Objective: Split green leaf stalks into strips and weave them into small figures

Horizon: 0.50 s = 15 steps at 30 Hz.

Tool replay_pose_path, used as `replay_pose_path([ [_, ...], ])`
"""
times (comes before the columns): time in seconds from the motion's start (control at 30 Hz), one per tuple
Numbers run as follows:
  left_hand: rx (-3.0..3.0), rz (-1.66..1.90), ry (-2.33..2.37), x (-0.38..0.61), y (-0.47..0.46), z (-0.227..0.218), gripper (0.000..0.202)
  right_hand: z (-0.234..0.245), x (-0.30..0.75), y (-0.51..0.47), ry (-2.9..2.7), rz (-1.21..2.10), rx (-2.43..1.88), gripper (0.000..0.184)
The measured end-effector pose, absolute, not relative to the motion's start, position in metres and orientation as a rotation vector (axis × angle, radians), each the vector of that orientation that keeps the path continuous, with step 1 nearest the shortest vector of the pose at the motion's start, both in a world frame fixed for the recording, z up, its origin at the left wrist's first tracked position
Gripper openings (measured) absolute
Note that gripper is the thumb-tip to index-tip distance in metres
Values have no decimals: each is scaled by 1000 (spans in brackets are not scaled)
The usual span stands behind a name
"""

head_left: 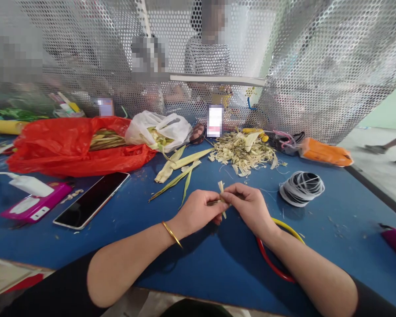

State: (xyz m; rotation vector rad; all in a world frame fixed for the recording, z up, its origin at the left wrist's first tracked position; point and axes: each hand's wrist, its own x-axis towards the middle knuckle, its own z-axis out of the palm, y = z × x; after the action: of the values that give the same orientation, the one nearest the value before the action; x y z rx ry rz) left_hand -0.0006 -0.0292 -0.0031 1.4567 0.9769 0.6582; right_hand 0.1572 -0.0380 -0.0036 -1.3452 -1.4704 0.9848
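While the left hand pinches a pale strip between thumb and fingers, the right hand grips it too, over the middle of the blue bench. Leafy scraps lie heaped toward the far edge, wound thread toward the right edge, a red bag near the far left corner.
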Motion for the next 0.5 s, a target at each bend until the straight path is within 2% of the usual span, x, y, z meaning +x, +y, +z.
replay_pose_path([
  [0.13,1176,663,966,-1,-27,2,26,1,162,-37,-1467,817,-1403,22],
  [0.27,1014,669,951,-3,-22,7,28,5,166,-36,-1532,783,-1377,22],
  [0.37,962,672,932,-4,-21,6,33,4,167,-36,-1578,756,-1373,21],
  [0.5,1053,703,959,-4,-26,-2,26,4,164,-37,-1583,768,-1395,19],
])
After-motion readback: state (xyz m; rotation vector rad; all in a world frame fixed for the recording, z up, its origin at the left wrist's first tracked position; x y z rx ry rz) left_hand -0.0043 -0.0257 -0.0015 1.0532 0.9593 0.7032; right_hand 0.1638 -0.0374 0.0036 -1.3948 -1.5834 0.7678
